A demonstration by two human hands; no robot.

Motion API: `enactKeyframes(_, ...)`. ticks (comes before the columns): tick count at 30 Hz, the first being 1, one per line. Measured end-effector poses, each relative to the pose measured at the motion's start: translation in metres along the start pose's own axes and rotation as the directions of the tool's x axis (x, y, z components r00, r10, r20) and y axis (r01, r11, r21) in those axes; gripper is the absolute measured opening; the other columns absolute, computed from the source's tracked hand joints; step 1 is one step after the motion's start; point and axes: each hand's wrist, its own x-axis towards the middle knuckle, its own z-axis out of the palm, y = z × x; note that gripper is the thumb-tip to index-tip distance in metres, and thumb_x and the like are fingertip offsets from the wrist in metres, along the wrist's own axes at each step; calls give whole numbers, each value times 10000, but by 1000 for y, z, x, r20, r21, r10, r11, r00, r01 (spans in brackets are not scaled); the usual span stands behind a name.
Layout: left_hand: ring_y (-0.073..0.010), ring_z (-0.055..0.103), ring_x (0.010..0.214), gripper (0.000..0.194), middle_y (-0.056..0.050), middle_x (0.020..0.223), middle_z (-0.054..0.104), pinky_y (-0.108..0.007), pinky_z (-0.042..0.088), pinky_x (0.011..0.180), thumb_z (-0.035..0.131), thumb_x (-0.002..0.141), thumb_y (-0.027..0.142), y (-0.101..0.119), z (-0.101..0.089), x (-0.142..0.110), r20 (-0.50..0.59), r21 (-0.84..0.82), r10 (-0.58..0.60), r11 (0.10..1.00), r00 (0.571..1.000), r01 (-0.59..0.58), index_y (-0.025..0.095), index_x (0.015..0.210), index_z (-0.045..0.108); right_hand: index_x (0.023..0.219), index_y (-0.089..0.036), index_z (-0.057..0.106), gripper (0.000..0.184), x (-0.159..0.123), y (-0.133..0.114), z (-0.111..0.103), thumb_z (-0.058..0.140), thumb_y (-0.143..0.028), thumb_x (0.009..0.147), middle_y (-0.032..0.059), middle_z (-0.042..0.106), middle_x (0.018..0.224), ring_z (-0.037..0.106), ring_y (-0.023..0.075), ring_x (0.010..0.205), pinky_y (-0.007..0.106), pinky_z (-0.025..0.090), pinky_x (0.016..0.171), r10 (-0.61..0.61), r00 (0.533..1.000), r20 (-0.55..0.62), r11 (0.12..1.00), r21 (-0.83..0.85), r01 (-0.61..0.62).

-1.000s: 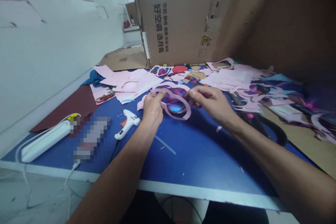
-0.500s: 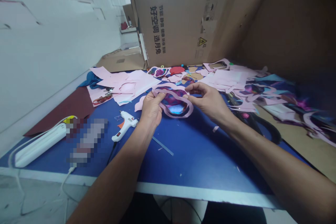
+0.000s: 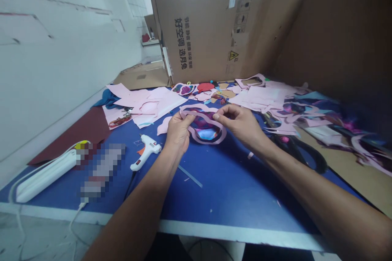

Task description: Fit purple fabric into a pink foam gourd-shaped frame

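Observation:
A pink curvy cut-out frame (image 3: 222, 135) with shiny purple-blue film (image 3: 206, 133) inside its opening is held over the blue table. My left hand (image 3: 178, 131) is closed on its left edge, thumb on top. A pink wavy-edged piece (image 3: 163, 126) sticks out to the left behind that hand; whether it is a separate piece I cannot tell. At the upper right edge, my right hand (image 3: 234, 119) pinches the pink rim between thumb and forefinger. A white glue gun (image 3: 146, 151) lies on the table just left of my left forearm.
Pink sheets and offcuts (image 3: 260, 97) cover the back and right. Black-handled scissors (image 3: 306, 153) lie at right. A white power strip (image 3: 49, 175), a blurred-out object (image 3: 104, 169) and a maroon sheet (image 3: 72, 134) are at left. A large cardboard box (image 3: 211, 28) stands behind.
The whole view has shifted slightly, so the table sits a little lower in it. Both hands keep their hold on the pink frame, which has barely changed its tilt.

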Motion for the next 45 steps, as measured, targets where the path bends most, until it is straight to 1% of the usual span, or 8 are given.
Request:
enactKeyframes(7,-160,753,794,234,-18,847,825,-312,600,888,950,643,154,-4,-2,2,8,1,42,999,999,-42,179,827,807,778,-225,677,332,-1,-1,0,842,-511,816,17,671,750,572,182,687,332,439,646,25,1000,-8,999,-29,-25)
enactKeyframes(10,-165,755,801,242,-19,852,825,-310,592,888,949,638,167,-5,-2,2,-9,15,43,999,999,-43,180,838,813,777,-225,682,333,-1,0,1,847,-512,811,18,675,750,564,179,682,329,431,637,29,999,-20,999,-31,-29)
enactKeyframes(19,-145,725,765,205,-6,801,801,-285,573,856,933,636,172,-4,1,0,-30,40,48,998,998,-47,181,776,783,743,-233,678,378,-2,-3,2,895,-540,781,13,664,718,568,179,664,320,438,615,42,999,-33,999,-8,-42)
enactKeyframes(24,-157,736,783,217,-6,810,795,-310,574,894,944,661,171,-2,1,-2,-40,66,28,997,999,-25,180,796,774,736,-232,686,375,-2,-2,1,900,-536,786,14,672,707,572,181,663,322,444,613,26,999,-34,999,-22,-27)
enactKeyframes(29,-156,731,782,166,-9,823,810,-294,578,867,884,658,140,-1,3,-2,-47,63,31,998,998,-28,190,784,790,741,-227,687,385,-1,-2,0,903,-543,785,13,671,696,567,178,657,322,435,612,28,999,-34,999,-21,-28)
enactKeyframes(33,-156,735,786,195,-7,830,807,-297,579,877,914,653,152,-2,2,-2,-31,61,40,997,999,-38,183,798,787,751,-225,677,419,-1,-2,0,898,-578,791,17,684,697,586,181,656,326,451,622,27,999,-25,1000,-15,-27)
enactKeyframes(37,-158,736,789,181,-5,830,814,-297,585,875,908,664,148,-2,2,-2,-32,67,51,997,998,-48,189,804,800,757,-224,682,397,-2,-2,0,880,-564,814,29,711,714,613,189,664,337,475,642,20,1000,-13,1000,-4,-20)
enactKeyframes(45,-158,743,805,149,-12,861,827,-297,586,880,888,702,137,-2,1,-2,-20,73,50,996,999,-48,193,822,819,764,-236,671,388,0,2,1,915,-537,769,16,697,683,599,183,629,330,459,602,33,999,-9,999,38,-33)
